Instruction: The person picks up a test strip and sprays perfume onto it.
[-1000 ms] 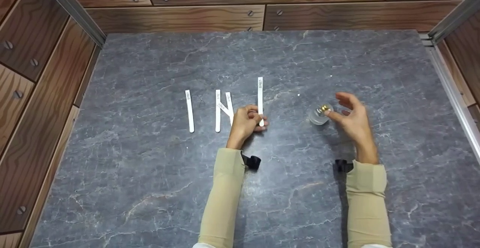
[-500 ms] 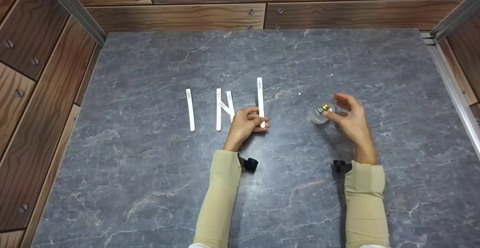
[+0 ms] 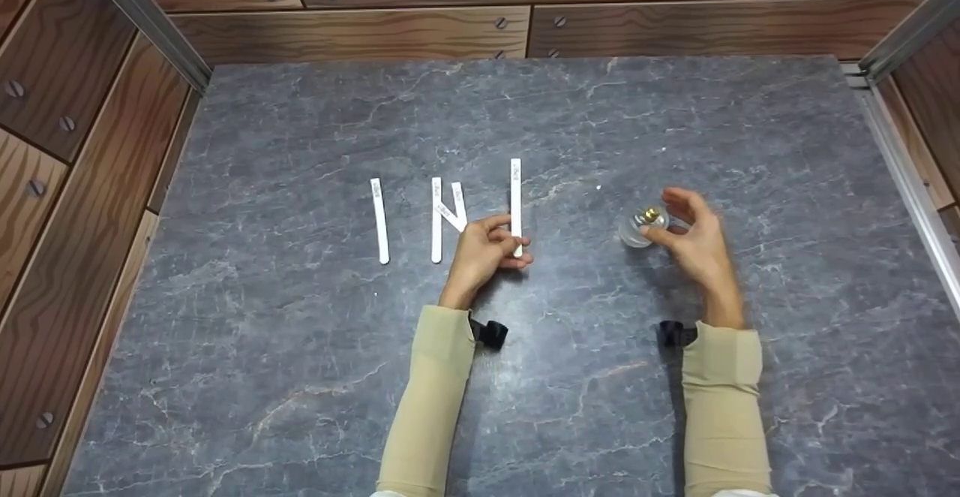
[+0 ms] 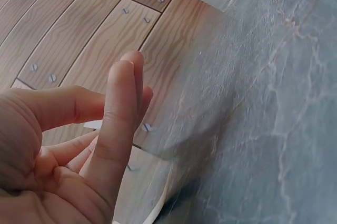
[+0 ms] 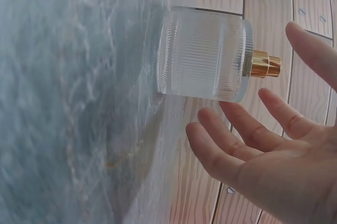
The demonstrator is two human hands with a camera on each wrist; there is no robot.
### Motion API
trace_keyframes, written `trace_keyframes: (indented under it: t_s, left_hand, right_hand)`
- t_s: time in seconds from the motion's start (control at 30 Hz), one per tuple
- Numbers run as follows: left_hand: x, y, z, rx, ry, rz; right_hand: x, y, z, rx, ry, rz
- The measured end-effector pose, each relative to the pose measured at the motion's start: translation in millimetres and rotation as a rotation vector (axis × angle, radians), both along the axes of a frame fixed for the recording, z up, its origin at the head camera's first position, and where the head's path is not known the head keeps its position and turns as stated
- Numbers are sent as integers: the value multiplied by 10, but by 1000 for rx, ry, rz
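Note:
My left hand (image 3: 480, 253) pinches the lower end of a white perfume test strip (image 3: 515, 193), which points away from me in the head view. In the left wrist view, fingers hide nearly all of that strip, and only a sliver of white shows. Off to the right, a ribbed clear perfume bottle (image 5: 202, 53) with a gold spray nozzle (image 5: 266, 64) stands upright on the table. Around the bottle's right side my right hand (image 3: 701, 245) has its fingers spread and relaxed; the right wrist view shows the thumb and fingers apart near its top.
To the left of my left hand, several more white strips lie on the grey marbled table (image 3: 300, 347). One strip (image 3: 380, 223) lies alone; a slanted strip (image 3: 450, 218) runs between two others. Wood-patterned panels (image 3: 352, 35) border the back and sides.
My left hand has shifted slightly left and toward me, carrying the strip. My right hand has edged a little left around the bottle, which stays put.

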State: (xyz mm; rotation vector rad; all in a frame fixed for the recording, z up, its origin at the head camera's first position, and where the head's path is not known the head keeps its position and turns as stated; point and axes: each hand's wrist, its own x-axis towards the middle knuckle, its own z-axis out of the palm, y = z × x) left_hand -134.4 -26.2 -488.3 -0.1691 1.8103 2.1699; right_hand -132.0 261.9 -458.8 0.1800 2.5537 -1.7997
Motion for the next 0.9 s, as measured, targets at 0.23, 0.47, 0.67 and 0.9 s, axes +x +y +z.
trace_keyframes:
  t_s: [0.23,0.47,0.67,0.9]
  left_hand:
    - [30,-28,7,-85,68,-19]
    - [80,-27,29,-133,123,-47]
    - [115,-45,39,-100,120,-51]
    - [133,-85,36,-79,120,-58]
  right_hand:
    - [-22,-1,-38,-8,-16,20]
    - [-18,6,-72,-31,-28,36]
    - [-13,-6,-102,-26,-32,59]
    - [-20,-24,-124,-16,-44,78]
